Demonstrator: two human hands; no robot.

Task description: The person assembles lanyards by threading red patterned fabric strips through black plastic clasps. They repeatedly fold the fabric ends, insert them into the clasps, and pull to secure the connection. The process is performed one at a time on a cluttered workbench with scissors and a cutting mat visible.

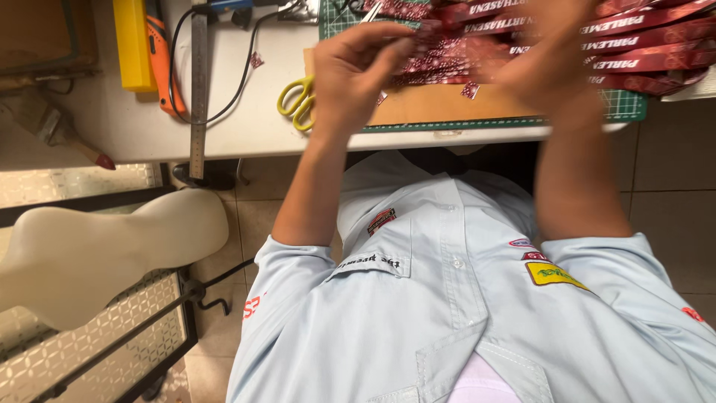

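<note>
The left hand [358, 75], in the upper middle of the frame, is pinching the end of a dark red printed ribbon [440, 56] with its fingers [395, 46] closed on it. The right hand [556, 63], at the upper right, is blurring badly, so I cannot tell whether its fingers are closed or open; it is hovering over the same heap of red ribbons. The ribbons are lying along the top edge of the frame on a brown board [440, 108] atop a green cutting mat [623, 104] on the white table [253, 127]. Yellow-handled scissors [297, 101] are lying just left of the left hand. A steel ruler [198, 89] is lying at the upper left.
</note>
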